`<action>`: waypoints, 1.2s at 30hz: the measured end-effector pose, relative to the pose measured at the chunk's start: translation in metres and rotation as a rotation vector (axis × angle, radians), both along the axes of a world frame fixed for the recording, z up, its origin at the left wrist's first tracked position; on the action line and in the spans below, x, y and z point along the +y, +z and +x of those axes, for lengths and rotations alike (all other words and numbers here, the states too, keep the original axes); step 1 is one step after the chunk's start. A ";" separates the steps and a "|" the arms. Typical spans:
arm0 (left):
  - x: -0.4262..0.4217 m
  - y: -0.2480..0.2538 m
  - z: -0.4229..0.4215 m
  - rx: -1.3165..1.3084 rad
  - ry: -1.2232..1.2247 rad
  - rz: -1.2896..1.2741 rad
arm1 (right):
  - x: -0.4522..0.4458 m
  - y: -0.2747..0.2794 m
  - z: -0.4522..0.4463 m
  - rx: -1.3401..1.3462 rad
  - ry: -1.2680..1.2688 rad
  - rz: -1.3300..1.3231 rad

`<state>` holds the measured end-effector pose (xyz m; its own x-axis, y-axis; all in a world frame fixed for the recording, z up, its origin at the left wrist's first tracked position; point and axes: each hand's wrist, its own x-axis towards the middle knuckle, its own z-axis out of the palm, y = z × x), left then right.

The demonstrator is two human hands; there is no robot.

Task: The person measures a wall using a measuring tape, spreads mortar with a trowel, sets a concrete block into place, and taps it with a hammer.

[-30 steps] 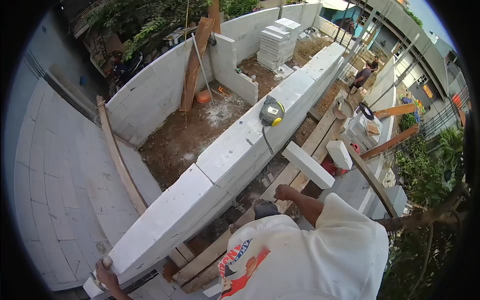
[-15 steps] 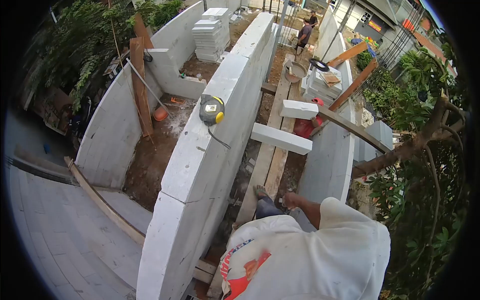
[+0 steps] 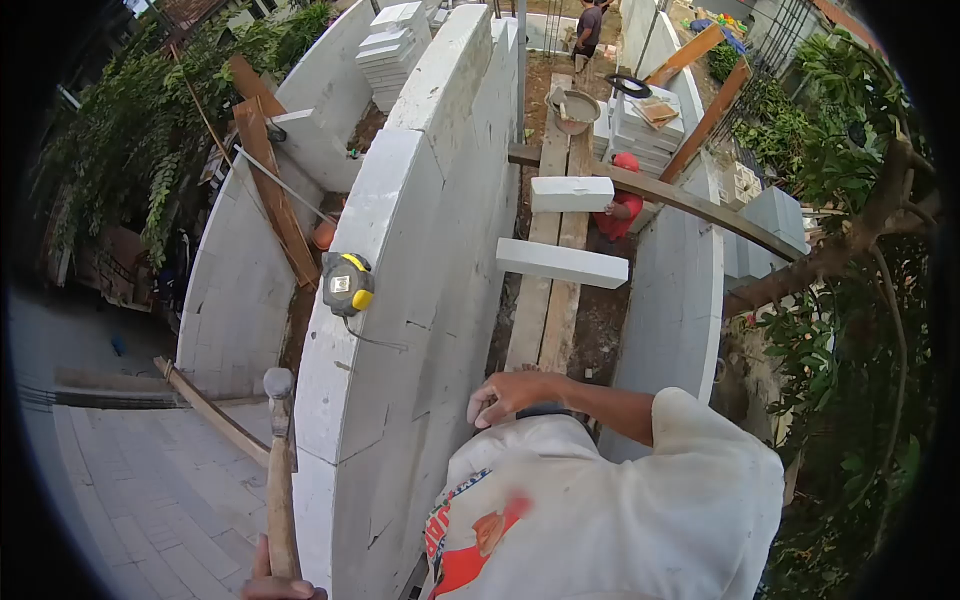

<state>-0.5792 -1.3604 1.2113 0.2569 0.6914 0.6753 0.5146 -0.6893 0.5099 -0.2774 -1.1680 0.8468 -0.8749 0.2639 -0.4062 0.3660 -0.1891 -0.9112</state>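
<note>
At the bottom left, my left hand (image 3: 268,582) is closed round the wooden handle of a hammer (image 3: 281,490), its grey metal head pointing up beside the white block wall (image 3: 318,420). My right hand (image 3: 515,395) is in front of my body, near the wall's right face. Its fingers curl inward, and I see nothing in them. On top of the wall lies a black and yellow tape measure (image 3: 347,285) with its cord hanging down the side.
Two white blocks, a nearer one (image 3: 562,263) and a farther one (image 3: 571,194), lie across wooden planks (image 3: 545,320). A person in red (image 3: 622,205) crouches beside them. Beyond are a mortar bucket (image 3: 573,110) and another person (image 3: 588,30). A beam (image 3: 700,208) crosses to the right wall.
My left hand has come into view with the hammer. My right hand has moved left and inward toward the wall. The view has shifted, and the tape measure appears farther left and lower.
</note>
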 end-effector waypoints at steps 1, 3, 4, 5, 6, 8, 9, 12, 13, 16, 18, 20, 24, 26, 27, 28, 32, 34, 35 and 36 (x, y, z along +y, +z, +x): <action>0.033 -0.025 0.018 -0.067 -0.036 -0.148 | 0.000 0.013 0.010 0.040 0.033 -0.042; 0.105 -0.066 0.080 -0.232 0.014 -0.362 | -0.004 0.041 0.034 0.237 -0.070 -0.281; 0.139 -0.095 0.108 -0.287 -0.030 -0.414 | 0.000 0.045 0.049 0.434 -0.145 -0.493; 0.169 -0.123 0.131 -0.270 -0.112 -0.477 | 0.002 0.041 0.059 0.436 -0.173 -0.484; 0.195 -0.148 0.154 -0.253 -0.192 -0.536 | 0.000 0.035 0.065 0.607 -0.349 -0.703; 0.231 -0.191 0.199 -0.085 -0.391 -0.601 | 0.003 0.029 0.083 0.809 -0.640 -0.921; 0.243 -0.205 0.221 -0.042 -0.482 -0.645 | 0.007 0.028 0.093 0.835 -0.755 -0.915; 0.275 -0.249 0.275 0.071 -0.717 -0.694 | 0.017 0.018 0.136 0.788 -1.320 -1.141; 0.281 -0.262 0.288 0.138 -0.842 -0.708 | 0.014 0.005 0.148 0.788 -1.328 -1.143; 0.300 -0.289 0.321 0.337 -0.916 -0.578 | 0.008 -0.036 0.181 0.575 -1.567 -0.467; 0.314 -0.285 0.329 0.298 -0.879 -0.632 | 0.014 -0.058 0.207 0.723 -1.913 -0.955; 0.336 -0.284 0.329 0.256 -0.822 -0.681 | -0.019 -0.165 0.260 0.968 -1.929 -1.134; 0.384 -0.313 0.296 0.214 -0.548 -0.751 | -0.033 -0.120 0.298 0.573 -2.203 -0.964; 0.405 -0.319 0.282 0.184 -0.466 -0.743 | -0.040 -0.132 0.324 0.511 -2.200 -0.977; 0.413 -0.316 0.277 0.161 -0.393 -0.812 | -0.038 -0.137 0.334 0.463 -2.208 -0.988; 0.422 -0.315 0.274 0.136 -0.319 -0.881 | -0.031 -0.132 0.339 0.451 -2.201 -0.981; 0.460 -0.347 0.261 0.092 -0.225 -0.983 | 0.017 -0.127 0.356 0.362 -2.222 -1.195; 0.481 -0.357 0.263 0.107 -0.195 -1.101 | 0.044 -0.128 0.361 0.307 -2.215 -1.219; 0.495 -0.361 0.267 0.089 -0.187 -1.106 | 0.060 -0.129 0.365 0.360 -2.143 -1.263; 0.507 -0.364 0.271 0.048 -0.156 -1.147 | 0.077 -0.131 0.371 0.408 -2.071 -1.306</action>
<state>-0.3083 -0.8536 0.8472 0.4018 0.8500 -0.3407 0.5001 0.1080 0.8592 0.0936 -1.0913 0.7163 -0.0082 0.3557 -0.9345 -0.9832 -0.1735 -0.0574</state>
